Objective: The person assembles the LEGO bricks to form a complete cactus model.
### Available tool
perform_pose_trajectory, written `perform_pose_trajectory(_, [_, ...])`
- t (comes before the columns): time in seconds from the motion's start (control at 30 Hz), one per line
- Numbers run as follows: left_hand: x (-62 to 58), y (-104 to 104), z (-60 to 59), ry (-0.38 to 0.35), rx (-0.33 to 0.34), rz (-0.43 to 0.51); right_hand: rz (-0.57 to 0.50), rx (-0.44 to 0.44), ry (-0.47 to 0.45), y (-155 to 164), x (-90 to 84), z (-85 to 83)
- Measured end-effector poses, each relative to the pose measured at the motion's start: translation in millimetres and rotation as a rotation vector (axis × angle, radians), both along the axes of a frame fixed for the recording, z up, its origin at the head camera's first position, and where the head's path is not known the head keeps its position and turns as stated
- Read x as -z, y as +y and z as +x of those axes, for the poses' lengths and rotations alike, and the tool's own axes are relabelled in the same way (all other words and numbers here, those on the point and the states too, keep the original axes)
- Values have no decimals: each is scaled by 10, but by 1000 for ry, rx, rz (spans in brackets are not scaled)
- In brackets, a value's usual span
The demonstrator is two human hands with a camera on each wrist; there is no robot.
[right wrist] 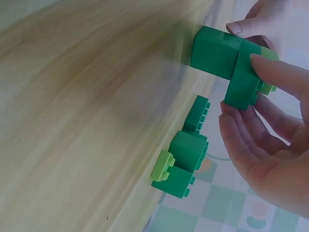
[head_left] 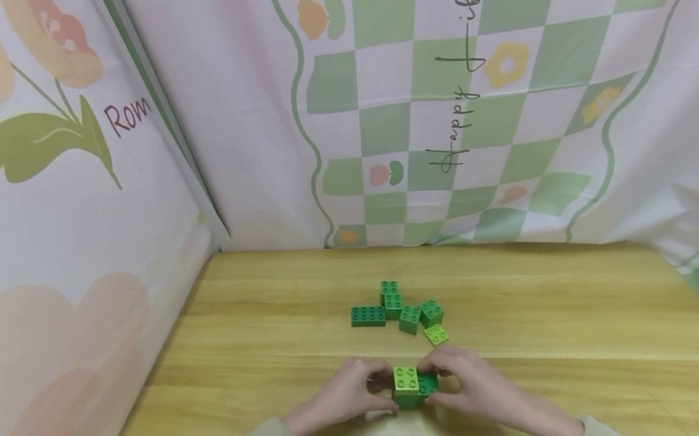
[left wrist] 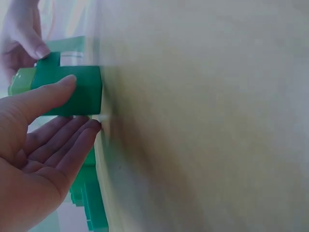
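Observation:
A small stack of green bricks sits low over the wooden table, a light green brick on top of darker ones. My left hand grips it from the left and my right hand from the right. In the left wrist view my left hand pinches a dark green brick between thumb and fingers. In the right wrist view my right hand pinches the dark green bricks, with its thumb on a brick that overhangs the one below.
Several loose green bricks lie in a cluster just beyond the hands, among them a long dark one and a light green one. Patterned cloth walls close off the table at the back and left.

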State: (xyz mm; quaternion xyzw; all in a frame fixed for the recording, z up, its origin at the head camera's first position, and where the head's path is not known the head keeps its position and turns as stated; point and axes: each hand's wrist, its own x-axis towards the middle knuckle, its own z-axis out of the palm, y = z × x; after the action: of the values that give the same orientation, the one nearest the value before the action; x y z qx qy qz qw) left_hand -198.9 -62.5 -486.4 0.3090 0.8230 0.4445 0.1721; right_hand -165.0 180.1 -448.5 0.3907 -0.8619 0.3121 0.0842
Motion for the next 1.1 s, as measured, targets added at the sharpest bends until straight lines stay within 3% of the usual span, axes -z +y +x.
perform_pose_trajectory(0.23, [-90,-95,-131,42,-30,2,0,-5,14,7,2,-5])
perform_pose_trajectory(0.43, [-159,-164,-350,54,-96,57,-8,2,15,20,14,-4])
perform_pose_trajectory(0.67, [-233,-190,-612,145,-156,89,-9,1,5,32,39,4])
perform_pose_trajectory(0.83, [-268,-151,-767,183,-173,55,-14,-4,19,36,42,10])
perform_pose_trajectory(1.1, [-212,-113,-943,187,-187,-46,-4,1,7,33,25,15])
